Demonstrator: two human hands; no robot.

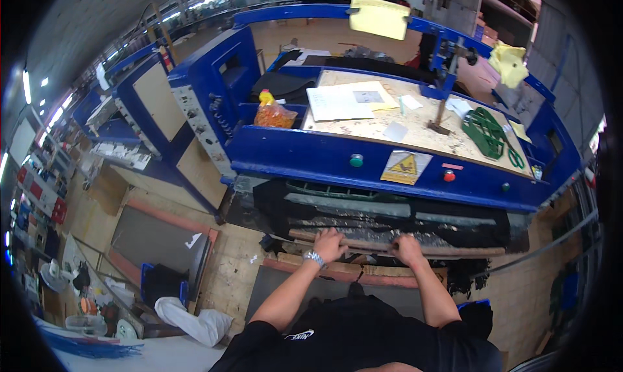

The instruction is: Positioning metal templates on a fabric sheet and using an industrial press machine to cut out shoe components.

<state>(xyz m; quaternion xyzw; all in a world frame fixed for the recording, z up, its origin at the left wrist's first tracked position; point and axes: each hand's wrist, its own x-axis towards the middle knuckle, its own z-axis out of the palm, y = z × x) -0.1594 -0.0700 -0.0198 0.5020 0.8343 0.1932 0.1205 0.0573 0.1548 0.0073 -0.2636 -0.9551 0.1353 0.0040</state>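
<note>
Both of my hands are at the front edge of the blue machine's low bed, on a long brown strip [454, 249] that runs along it. My left hand [329, 245], with a metal watch at the wrist, has its fingers bent over the strip. A short way to the right, my right hand [408, 248] is curled closed on the same strip. The fingertips are small here and partly hidden. Just beyond the hands lies black sheet material [272, 203] with ragged cut-outs and pale scraps, beneath the machine's blue front beam [292, 153].
Above the bed, a worktop [415, 131] carries papers [341, 101], a bag of orange bits [275, 115], green mesh pieces [483, 132] and green-handled scissors [516, 157]. A green button [356, 160] and a red button [449, 176] are on the beam. A pink-edged mat [162, 237] lies left.
</note>
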